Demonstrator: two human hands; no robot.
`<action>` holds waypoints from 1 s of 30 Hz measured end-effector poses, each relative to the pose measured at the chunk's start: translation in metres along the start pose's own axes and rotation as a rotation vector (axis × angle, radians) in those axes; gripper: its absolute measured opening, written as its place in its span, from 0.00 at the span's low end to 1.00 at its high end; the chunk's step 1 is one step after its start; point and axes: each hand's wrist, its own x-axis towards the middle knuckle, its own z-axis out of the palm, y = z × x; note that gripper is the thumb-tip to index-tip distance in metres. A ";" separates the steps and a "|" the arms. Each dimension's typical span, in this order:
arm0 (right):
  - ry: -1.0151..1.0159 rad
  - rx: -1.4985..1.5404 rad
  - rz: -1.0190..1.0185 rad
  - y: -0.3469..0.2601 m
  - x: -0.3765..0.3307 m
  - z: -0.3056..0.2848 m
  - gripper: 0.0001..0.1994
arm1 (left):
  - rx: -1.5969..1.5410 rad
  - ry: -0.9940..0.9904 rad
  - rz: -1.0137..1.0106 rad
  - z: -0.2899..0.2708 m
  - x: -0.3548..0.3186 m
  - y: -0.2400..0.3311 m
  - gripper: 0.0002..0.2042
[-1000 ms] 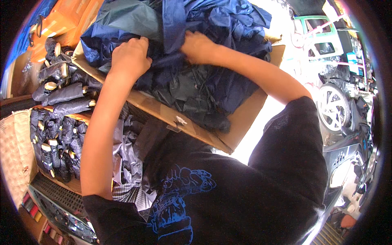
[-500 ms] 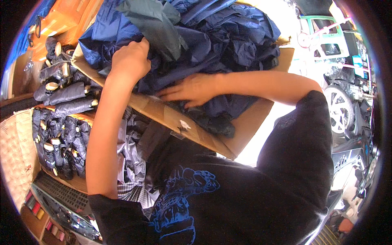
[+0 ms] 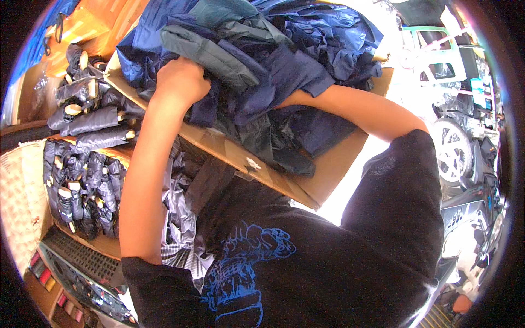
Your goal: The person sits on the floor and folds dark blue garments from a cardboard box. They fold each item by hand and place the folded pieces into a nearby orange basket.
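Note:
A cardboard box (image 3: pixel 229 150) in front of me is heaped with crumpled, thin navy fabric (image 3: pixel 306 68). A dark green-grey piece of fabric (image 3: pixel 210 52) lies folded over the top of the heap. My left hand (image 3: pixel 183 82) is closed in a fist at the box's near left side, gripping the lower left end of the green-grey fabric. From the right my right forearm (image 3: pixel 350 109) reaches into the heap. The right hand is buried under the navy fabric, so its fingers are hidden.
Left of the box, several folded black umbrellas (image 3: pixel 95 123) with pale handles are piled up, and more dark bundles (image 3: pixel 82 186) stand in a carton below. At the right are a spoked wheel (image 3: pixel 453 150) and a pale green frame (image 3: pixel 437 54).
My right hand has slid from on top of the navy fabric to beneath it, lifting some up. My left hand has shifted slightly down and right, and the green-grey fabric has folded over.

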 end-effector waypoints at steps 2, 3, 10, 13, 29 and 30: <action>-0.042 0.020 -0.055 -0.004 0.005 -0.006 0.35 | -0.005 -0.018 -0.060 -0.007 0.001 0.002 0.19; -0.059 0.026 -0.079 -0.005 0.008 -0.008 0.33 | 0.002 -0.006 -0.080 -0.010 0.001 0.004 0.18; -0.180 0.136 -0.158 -0.013 0.010 -0.027 0.24 | -0.277 0.330 -0.202 -0.018 0.005 0.012 0.14; -0.145 0.325 0.004 -0.005 0.014 -0.035 0.17 | -0.312 0.749 0.145 -0.028 0.004 0.021 0.14; 0.158 -0.137 0.377 0.060 0.015 0.010 0.29 | 0.195 -0.724 0.221 -0.017 -0.008 0.028 0.24; 0.044 -0.136 0.387 0.056 0.020 0.010 0.30 | 0.169 -0.738 0.199 -0.020 -0.008 0.029 0.26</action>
